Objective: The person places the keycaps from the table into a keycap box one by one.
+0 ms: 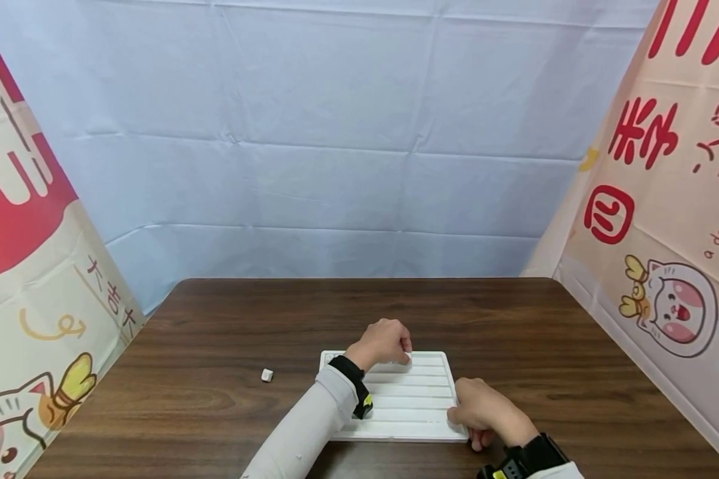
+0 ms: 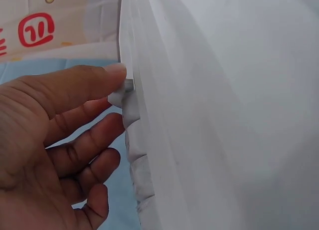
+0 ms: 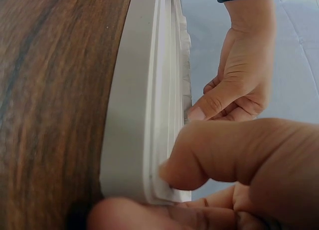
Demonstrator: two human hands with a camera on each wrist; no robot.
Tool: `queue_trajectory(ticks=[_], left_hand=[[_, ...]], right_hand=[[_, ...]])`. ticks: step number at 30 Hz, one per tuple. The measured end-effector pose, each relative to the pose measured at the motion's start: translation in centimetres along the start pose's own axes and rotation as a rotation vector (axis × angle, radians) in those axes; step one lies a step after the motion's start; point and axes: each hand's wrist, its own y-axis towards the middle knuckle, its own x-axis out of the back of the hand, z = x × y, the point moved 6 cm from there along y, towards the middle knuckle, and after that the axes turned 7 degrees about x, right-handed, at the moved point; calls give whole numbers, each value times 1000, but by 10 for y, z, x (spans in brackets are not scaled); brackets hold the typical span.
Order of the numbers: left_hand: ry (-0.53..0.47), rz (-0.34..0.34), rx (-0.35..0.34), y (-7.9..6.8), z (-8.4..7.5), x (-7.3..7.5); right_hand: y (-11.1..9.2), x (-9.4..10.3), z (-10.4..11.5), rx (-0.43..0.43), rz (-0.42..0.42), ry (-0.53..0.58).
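A white ridged tray [image 1: 407, 431] with several long parallel grooves lies on the brown table. Over its far part is my left hand [image 1: 382, 342]; in the left wrist view its thumb and forefinger pinch a small white block [image 2: 116, 98] at the groove. Beside that block runs a row of similar small blocks [image 2: 142, 175]. My right hand [image 1: 485, 411] grips the tray's near right corner, thumb on the top rim [image 3: 155, 182] and fingers at the side. Parts of the row are hidden behind my left hand and wrist in the head view.
One loose small white cube [image 1: 267, 375] sits on the wooden table [image 1: 216, 412], left of the tray. A pale blue cloth [image 1: 317, 186] hangs behind the table, with printed cloths [image 1: 653, 286] along both sides.
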Motion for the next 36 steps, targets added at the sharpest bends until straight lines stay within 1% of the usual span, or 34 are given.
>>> queue_trajectory(ticks=[6, 7, 11, 14, 21, 36], left_hand=[[9, -4, 12, -1, 0, 1], [9, -7, 5, -2, -1, 2], [1, 6, 11, -3, -3, 3], [17, 14, 19, -2, -4, 2], [70, 1, 29, 0, -4, 0], [63, 22, 32, -2, -5, 0]], right_hand=[[0, 0, 0, -13, 14, -13], [0, 0, 0, -13, 15, -15], [0, 0, 0, -10, 11, -24], [-1, 0, 1, -7, 10, -21], [-1, 0, 0, -15, 26, -19], [-1, 1, 0, -21, 10, -32]])
